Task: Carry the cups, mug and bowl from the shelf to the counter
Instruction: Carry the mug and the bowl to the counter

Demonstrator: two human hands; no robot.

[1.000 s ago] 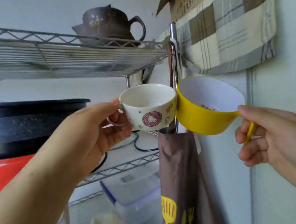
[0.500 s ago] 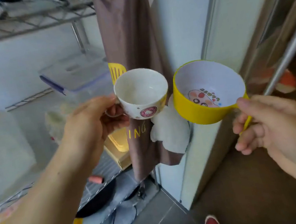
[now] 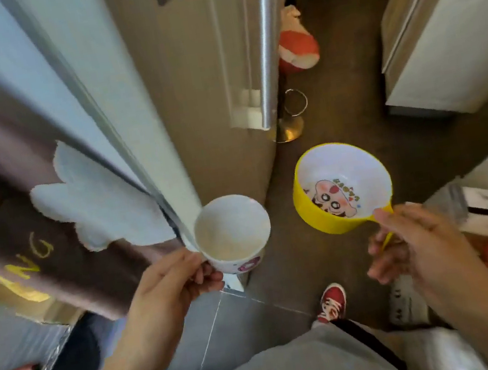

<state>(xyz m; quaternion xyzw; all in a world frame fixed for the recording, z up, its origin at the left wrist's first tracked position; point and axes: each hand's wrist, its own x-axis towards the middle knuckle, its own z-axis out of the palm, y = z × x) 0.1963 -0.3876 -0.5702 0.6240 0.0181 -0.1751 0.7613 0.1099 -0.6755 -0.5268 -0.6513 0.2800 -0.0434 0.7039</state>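
Steadiness counts: left fingers [image 3: 208,274] pinch the white ceramic cup [image 3: 231,228], right fingers [image 3: 383,254] the handle of the yellow plastic bowl [image 3: 342,170], and I'd hold both level.

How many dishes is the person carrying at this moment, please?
2: a white cup in the left hand, a yellow handled bowl in the right hand. No others show.

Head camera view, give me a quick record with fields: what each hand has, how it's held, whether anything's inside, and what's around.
left hand: grips the white cup at its handle
right hand: pinches the handle of the yellow bowl
contents: both look empty; the bowl has a cartoon print inside
contact: cup and bowl apart, both held in the air, openings up
below: dark floor, one red shoe
left side: brown apron hanging
counter: cannot tell from this view
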